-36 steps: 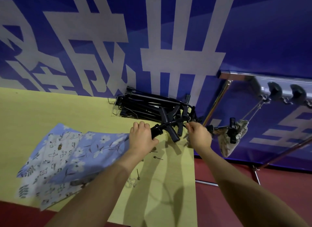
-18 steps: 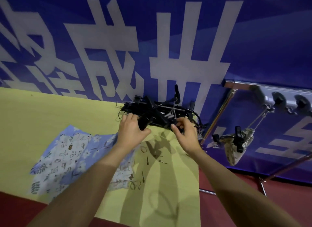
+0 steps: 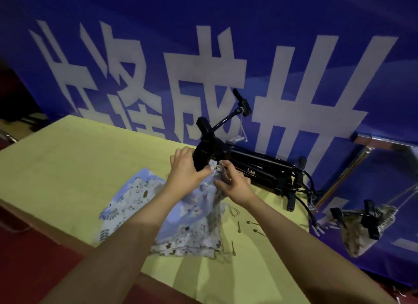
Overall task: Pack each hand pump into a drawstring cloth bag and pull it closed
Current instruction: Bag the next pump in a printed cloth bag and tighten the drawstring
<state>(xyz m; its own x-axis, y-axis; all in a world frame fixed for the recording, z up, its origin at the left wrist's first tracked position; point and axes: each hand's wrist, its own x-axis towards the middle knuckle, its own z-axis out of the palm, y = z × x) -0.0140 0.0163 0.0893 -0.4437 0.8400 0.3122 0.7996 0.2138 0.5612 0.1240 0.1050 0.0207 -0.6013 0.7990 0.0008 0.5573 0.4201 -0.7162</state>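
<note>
The left hand (image 3: 186,170) is curled round the barrel of a black hand pump (image 3: 203,152), held above the desk (image 3: 67,168). The pump's long axis runs steeply, tilted a little leftward: its lower end sits in the left palm and its upper end points up and away from the person, toward the blue banner (image 3: 203,54). From the upper part a thin black hose (image 3: 226,120) arcs up and to the right of the hand, ending in a small black fitting with a white tag or cord dangling below it. Just to the right of the left hand, the right hand (image 3: 233,183) pinches the gathered mouth of a pale blue printed cloth bag (image 3: 199,204), its fingers bunched on the fabric right at the pump's lower end; whether the pump's tip is already inside the mouth cannot be told. The bag hangs down from both hands and drapes over more printed cloth bags (image 3: 135,197) lying flat on the desk below and left of the wrists. Beyond the right hand, against the banner, lies a pile of black pumps (image 3: 267,174) with hoses trailing off the desk's edge. Nearer than the right forearm, small dark pins and wire loops (image 3: 248,226) lie scattered. Far right of the hands, off the desk, a filled patterned bag (image 3: 366,231) hangs from a metal rack (image 3: 384,145).
</note>
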